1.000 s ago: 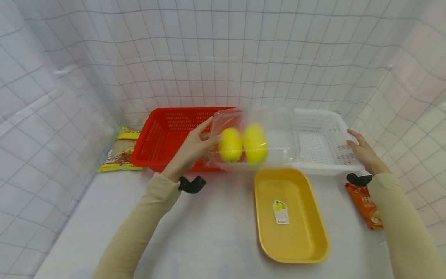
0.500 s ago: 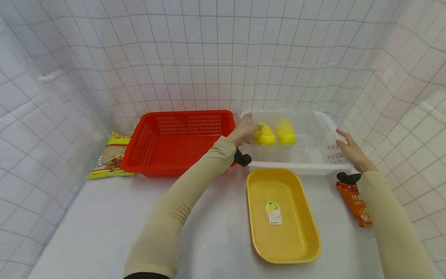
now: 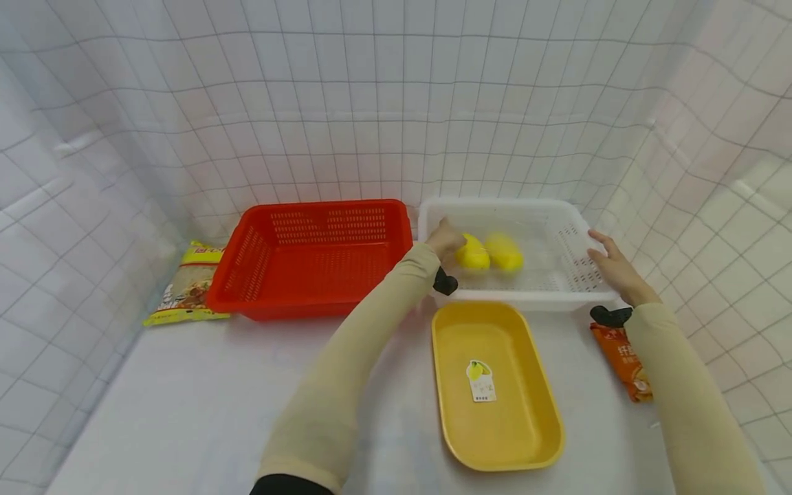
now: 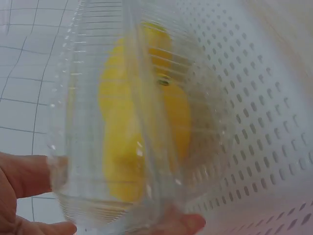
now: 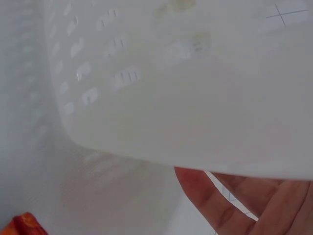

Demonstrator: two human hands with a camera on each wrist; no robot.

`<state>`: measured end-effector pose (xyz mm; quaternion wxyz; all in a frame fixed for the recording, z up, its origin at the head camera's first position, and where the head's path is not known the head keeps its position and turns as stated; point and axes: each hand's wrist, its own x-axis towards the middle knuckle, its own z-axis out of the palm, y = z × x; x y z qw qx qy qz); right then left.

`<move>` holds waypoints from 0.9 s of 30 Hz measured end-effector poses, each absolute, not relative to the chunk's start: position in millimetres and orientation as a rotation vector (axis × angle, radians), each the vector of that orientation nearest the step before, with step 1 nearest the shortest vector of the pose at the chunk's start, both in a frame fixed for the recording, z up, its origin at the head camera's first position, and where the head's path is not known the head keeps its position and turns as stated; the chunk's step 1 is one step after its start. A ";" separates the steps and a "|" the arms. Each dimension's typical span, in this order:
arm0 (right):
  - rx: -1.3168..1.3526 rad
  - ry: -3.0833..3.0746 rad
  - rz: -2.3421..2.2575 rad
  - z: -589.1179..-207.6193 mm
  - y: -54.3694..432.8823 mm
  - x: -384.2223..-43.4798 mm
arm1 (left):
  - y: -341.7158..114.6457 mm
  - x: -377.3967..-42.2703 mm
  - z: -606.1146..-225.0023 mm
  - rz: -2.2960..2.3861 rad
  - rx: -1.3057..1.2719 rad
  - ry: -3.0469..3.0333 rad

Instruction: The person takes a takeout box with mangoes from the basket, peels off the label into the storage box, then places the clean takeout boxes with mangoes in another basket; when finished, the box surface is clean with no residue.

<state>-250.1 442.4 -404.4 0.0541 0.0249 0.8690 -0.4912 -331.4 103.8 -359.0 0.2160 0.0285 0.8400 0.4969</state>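
Observation:
My left hand (image 3: pixel 447 238) grips the left end of a clear plastic box (image 4: pixel 83 147) holding yellow, lemon-like fruit (image 4: pixel 122 147). In the head view the box lies over the floor of a white perforated basket (image 3: pixel 532 295), the fruit blurred. The left wrist view has fingers (image 4: pixel 34 174) at one side of the box and a digit at the other. At the basket's right end my right hand (image 3: pixel 621 273) touches the rim with fairly straight fingers. The right wrist view finds that hand (image 5: pixel 274 205) outside the basket wall; part of it is hidden behind the rim.
A red perforated basket (image 3: pixel 309 307) stands left of the white one. Nearer me sits a yellow tray (image 3: pixel 507 433) with a lemon-print label (image 3: pixel 481 380). A snack bag (image 3: pixel 192 283) lies at far left, and an orange packet (image 3: pixel 625 361) near my right forearm.
My left hand has carried the clear box rightward from over the red basket's edge and lowered it into the white basket. The right hand has stayed at the white basket's rim.

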 end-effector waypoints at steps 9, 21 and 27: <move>0.055 2.650 -1.435 -403.1 433.1 -254.9 | 111.3 -393.0 -421.5 1.212 0.112 2.437; 0.026 2.667 -1.410 -400.6 437.6 -259.7 | 95.4 -330.5 -358.8 1.263 0.171 2.391; -0.013 2.730 -1.301 -395.9 443.0 -259.1 | 66.9 -294.6 -333.8 1.425 0.407 2.344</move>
